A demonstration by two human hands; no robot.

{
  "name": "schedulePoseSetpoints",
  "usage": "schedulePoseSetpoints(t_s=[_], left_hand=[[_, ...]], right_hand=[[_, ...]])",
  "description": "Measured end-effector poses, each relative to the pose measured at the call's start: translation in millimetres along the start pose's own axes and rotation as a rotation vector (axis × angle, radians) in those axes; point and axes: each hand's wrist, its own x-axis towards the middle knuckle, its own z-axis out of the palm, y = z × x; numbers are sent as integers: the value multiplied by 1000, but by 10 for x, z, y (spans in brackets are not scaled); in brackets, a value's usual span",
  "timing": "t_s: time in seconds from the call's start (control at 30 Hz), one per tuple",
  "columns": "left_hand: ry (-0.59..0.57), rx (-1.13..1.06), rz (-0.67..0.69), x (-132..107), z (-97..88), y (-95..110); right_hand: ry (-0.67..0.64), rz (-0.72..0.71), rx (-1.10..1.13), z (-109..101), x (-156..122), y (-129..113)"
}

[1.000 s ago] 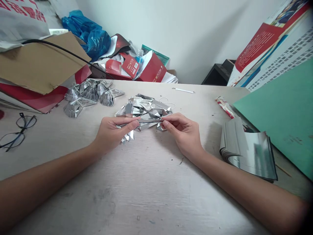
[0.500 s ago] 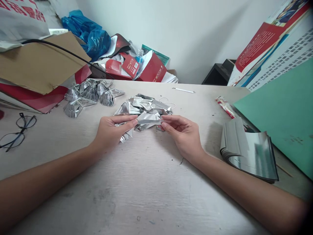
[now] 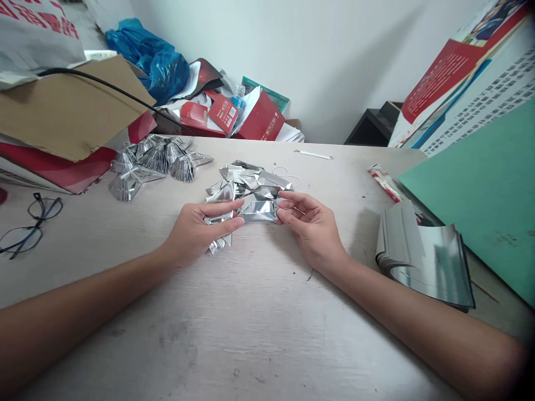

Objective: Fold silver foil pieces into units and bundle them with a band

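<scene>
Between my two hands is a small folded piece of silver foil paper (image 3: 259,211). My left hand (image 3: 196,228) pinches its left end between thumb and fingers. At the right end, the thumb and fingertips of my right hand (image 3: 311,225) close on the foil. Just behind lies a heap of folded silver foil pieces (image 3: 254,178) on the table; some of the heap is hidden by my left hand. Farther back on the left stand several pleated, fan-like foil shapes (image 3: 156,159).
At right lies a stack of silver foil sheets (image 3: 426,259) beside a green board (image 3: 480,189). Glasses (image 3: 35,225) rest at the left. White rubber bands (image 3: 286,175) and a thin white strip (image 3: 314,154) lie behind the heap. Cardboard (image 3: 75,111) and a blue bag (image 3: 152,61) crowd the back left.
The foil piece has tilted and come slightly nearer, so its shiny face shows. My left hand has shifted a little right and down, and its fingers are farther apart.
</scene>
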Motion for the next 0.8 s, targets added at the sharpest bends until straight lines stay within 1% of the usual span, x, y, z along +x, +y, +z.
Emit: schedulePoseSetpoints(t_s=[0.1,0.2,0.3,0.4,0.47,0.6,0.8], left_hand=[[-75,30,-34,7,-3,10],[-132,95,28,-17,8,32],[-167,165,109,-56,22,45],[-147,182,97,-77,29,42],[-164,178,105,-74,33,36],[-325,134,132,-52,32,32],[-546,96,146,-40,-9,63]], right_hand=[[27,-108,-113,26,-48,-26],[-10,-162,-211,54,-98,-41],[-70,-169,-253,67,-127,-41],[-104,-159,-283,65,-130,-29],[-114,-141,-294,63,-124,-19],[-116,-151,-267,69,-114,3],[-102,-309,-306,67,-139,30]])
